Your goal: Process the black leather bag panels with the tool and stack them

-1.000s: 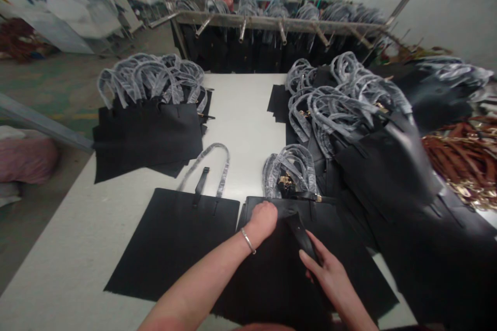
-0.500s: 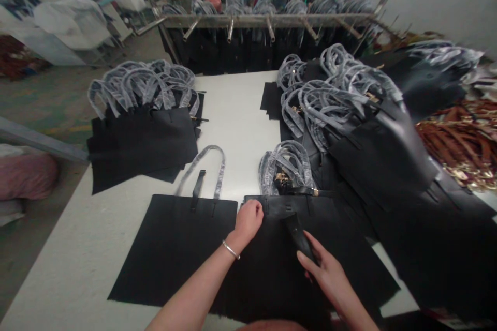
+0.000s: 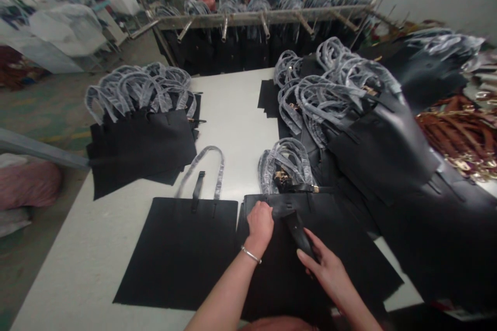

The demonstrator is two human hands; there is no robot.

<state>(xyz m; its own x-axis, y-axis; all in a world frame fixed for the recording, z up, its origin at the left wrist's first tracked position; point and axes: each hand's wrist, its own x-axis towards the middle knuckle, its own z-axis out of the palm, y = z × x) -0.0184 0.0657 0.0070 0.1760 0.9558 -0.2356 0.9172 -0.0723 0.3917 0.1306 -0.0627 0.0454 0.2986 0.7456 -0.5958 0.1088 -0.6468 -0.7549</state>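
Note:
My left hand (image 3: pixel 261 221), a silver bangle at its wrist, is closed in a fist over the upper edge of a black bag panel (image 3: pixel 279 274); whatever it may pinch is hidden. In my right hand (image 3: pixel 320 258) is a folded black leather strap (image 3: pixel 298 232), gripped between thumb and fingers above the same panel. Behind that panel's top edge lie plastic-wrapped handles (image 3: pixel 289 158) and gold-coloured buckles (image 3: pixel 283 178). To the left a second black bag panel (image 3: pixel 178 253) lies flat, with one wrapped handle (image 3: pixel 209 151) and a short buckled tab (image 3: pixel 199 191) at its top.
A stack of black panels with wrapped handles (image 3: pixel 143 139) sits at the left of the white table (image 3: pixel 229 119). A larger pile of black bag panels (image 3: pixel 392 150) covers the right side, beside brown straps (image 3: pixel 458 134). Beyond the table stands a metal rack (image 3: pixel 248 19) hung with bags.
My left hand has shifted right from the panel's left corner along its top edge. My right hand still holds the strap in almost the same place. The view has moved slightly.

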